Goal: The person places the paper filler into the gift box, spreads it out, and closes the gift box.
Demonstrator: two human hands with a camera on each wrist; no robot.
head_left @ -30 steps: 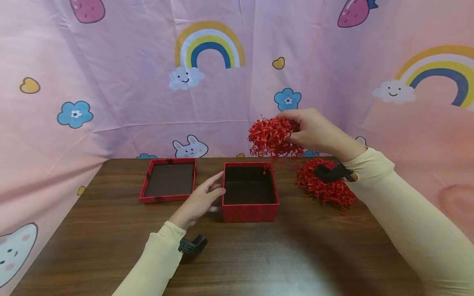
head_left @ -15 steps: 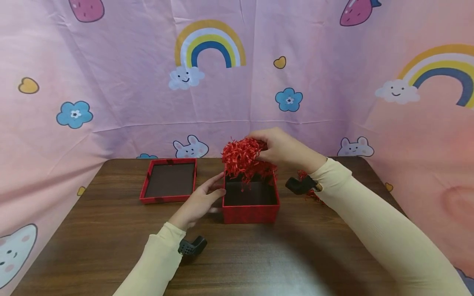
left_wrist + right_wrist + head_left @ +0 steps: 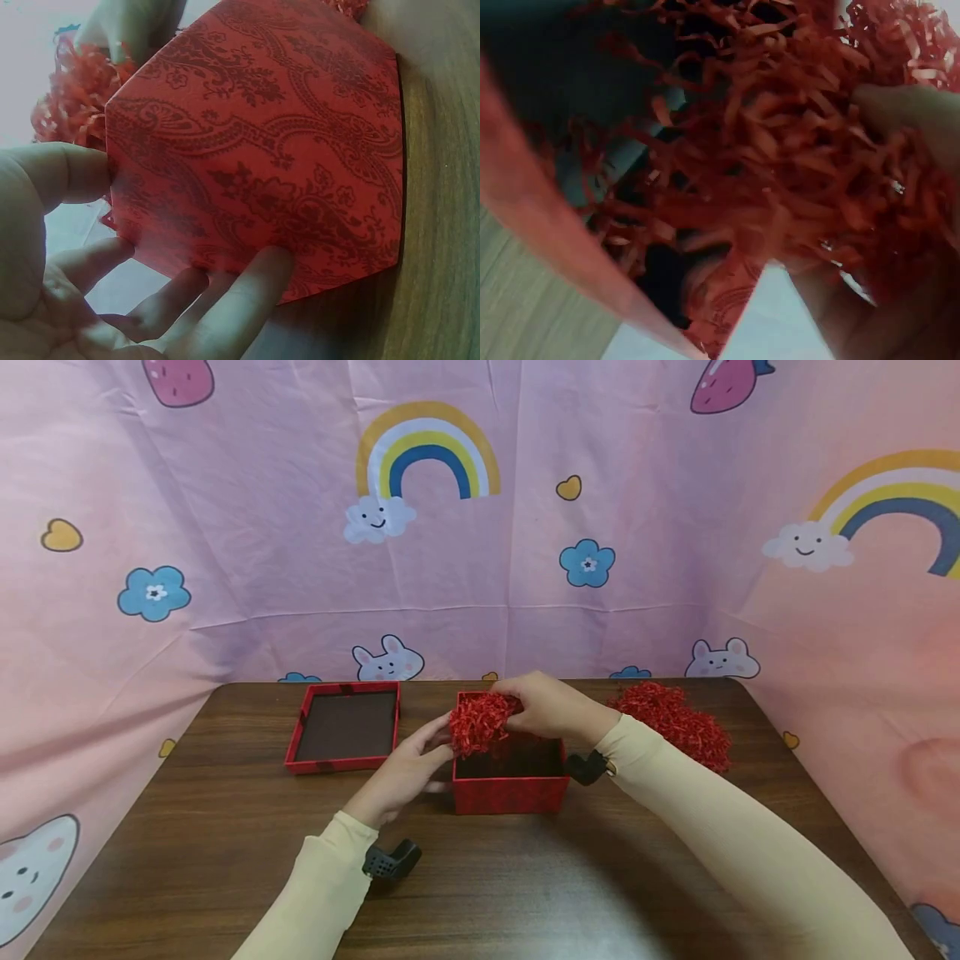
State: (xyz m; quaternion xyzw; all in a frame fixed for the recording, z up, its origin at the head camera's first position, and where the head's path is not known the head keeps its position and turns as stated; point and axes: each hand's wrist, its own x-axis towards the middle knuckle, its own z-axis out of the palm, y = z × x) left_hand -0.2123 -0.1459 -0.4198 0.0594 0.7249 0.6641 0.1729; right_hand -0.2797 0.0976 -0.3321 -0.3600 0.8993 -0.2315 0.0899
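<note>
A square red box (image 3: 512, 795) with a dark inside and a paisley pattern stands uncovered on the table. My right hand (image 3: 551, 710) grips a clump of red shredded paper (image 3: 480, 724) at the box's back left, level with the rim. In the right wrist view, loose strands of the shredded paper (image 3: 780, 150) hang into the box. My left hand (image 3: 405, 768) rests against the box's left side; in the left wrist view its fingers (image 3: 259, 289) lie loosely along the patterned wall and the thumb touches the rim edge. The right fingertips are partly hidden by paper.
A shallow red lid (image 3: 343, 768) lies inside up on the wooden table (image 3: 225, 827), left of the box. To the right, a pile of red shredded paper (image 3: 678, 727) sits near the back edge. A printed cloth (image 3: 300, 568) hangs behind.
My right hand has carried the clump of shredded paper left and down, from above the right pile to the box's back left. The left hand and box have stayed in place.
</note>
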